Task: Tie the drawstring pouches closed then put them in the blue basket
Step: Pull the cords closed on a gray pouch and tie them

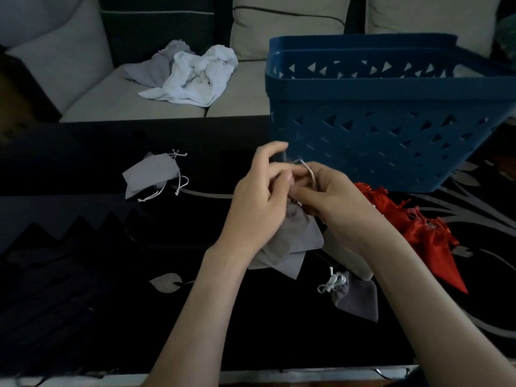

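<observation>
The white drawstring point(308, 170) of a grey pouch point(293, 244) is pinched in the grip of the left hand point(258, 202) and the right hand point(332, 199) (fingers curled), near the blue basket point(391, 146).

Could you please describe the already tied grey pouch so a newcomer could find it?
Start at the blue basket on the dark table and come toward the person, past the red pouches. The tied grey pouch lies beside the right forearm; unlike the other grey pouches, its neck is cinched under a white bow.
</observation>
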A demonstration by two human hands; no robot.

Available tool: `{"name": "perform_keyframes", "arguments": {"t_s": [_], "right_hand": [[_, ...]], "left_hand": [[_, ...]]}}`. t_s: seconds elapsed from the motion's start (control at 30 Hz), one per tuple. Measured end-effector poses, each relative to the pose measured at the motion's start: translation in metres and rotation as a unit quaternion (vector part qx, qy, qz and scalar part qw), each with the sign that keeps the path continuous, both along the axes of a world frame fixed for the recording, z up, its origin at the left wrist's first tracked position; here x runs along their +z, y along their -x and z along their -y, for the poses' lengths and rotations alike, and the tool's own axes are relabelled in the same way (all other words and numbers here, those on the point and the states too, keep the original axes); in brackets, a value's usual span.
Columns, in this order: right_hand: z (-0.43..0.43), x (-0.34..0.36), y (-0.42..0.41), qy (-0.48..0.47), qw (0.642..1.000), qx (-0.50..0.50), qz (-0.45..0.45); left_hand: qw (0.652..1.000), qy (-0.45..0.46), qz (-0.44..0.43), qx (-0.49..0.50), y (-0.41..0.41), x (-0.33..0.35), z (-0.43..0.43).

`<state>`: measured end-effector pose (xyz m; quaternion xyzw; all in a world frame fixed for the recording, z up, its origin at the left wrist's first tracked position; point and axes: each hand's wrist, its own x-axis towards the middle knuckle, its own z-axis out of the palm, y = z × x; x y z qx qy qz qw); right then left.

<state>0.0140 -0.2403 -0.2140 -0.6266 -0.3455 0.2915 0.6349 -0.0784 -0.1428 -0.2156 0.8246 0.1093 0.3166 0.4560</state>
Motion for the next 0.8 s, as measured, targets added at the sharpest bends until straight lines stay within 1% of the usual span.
{"name": "perform_keyframes", "arguments": {"t_s": [0.13,0.2,0.33,0.53,0.7,0.8], "right_hand": [[0.0,0.001,0.003,-0.013,1.0,-0.009,-0.027],[0.001,0.002,0.004,-0.032,0.999,-0.012,-0.036],[0.001,0.005,0.003,-0.061,0.996,-0.028,-0.053],[-0.004,0.001,0.002,-0.093,0.993,-0.046,-0.055],[-0.007,-0.001,0.008,-0.062,0.997,-0.011,-0.044],[-0.008,-0.003,0.015,-0.053,0.998,-0.01,-0.02]], "left_hand": [[0.995,-0.077,-0.056,0.0,0.001,-0.005,-0.013],[0.992,-0.099,-0.078,0.013,0.002,-0.006,-0.018],[0.995,-0.051,-0.077,0.036,0.002,-0.002,-0.019],[0.996,0.058,-0.009,0.068,-0.003,-0.003,-0.007],[0.992,0.043,0.056,0.107,-0.006,0.004,-0.005],[0.993,0.054,0.048,0.095,-0.006,0.008,-0.002]]}}
